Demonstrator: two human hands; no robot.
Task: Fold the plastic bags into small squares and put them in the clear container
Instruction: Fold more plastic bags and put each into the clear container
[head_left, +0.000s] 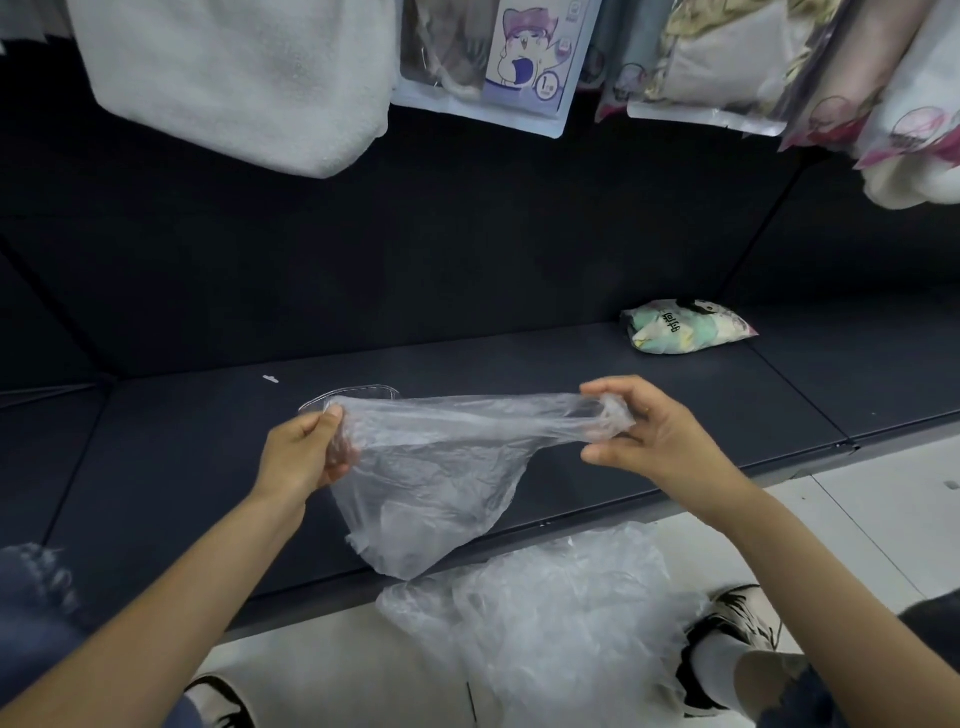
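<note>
Above a dark shelf (571, 395), a clear plastic bag (431, 467) hangs stretched from nine to three o'clock, its body sagging toward six; more bags (545, 613) lie heaped on the floor below. Feather-light, limp and likely slippery, it looks best held at its top corners, where the left hand (306, 452) and right hand (644, 431) each pinch a gathered end. At eleven o'clock behind it, the clear container (363, 392) waits.
</note>
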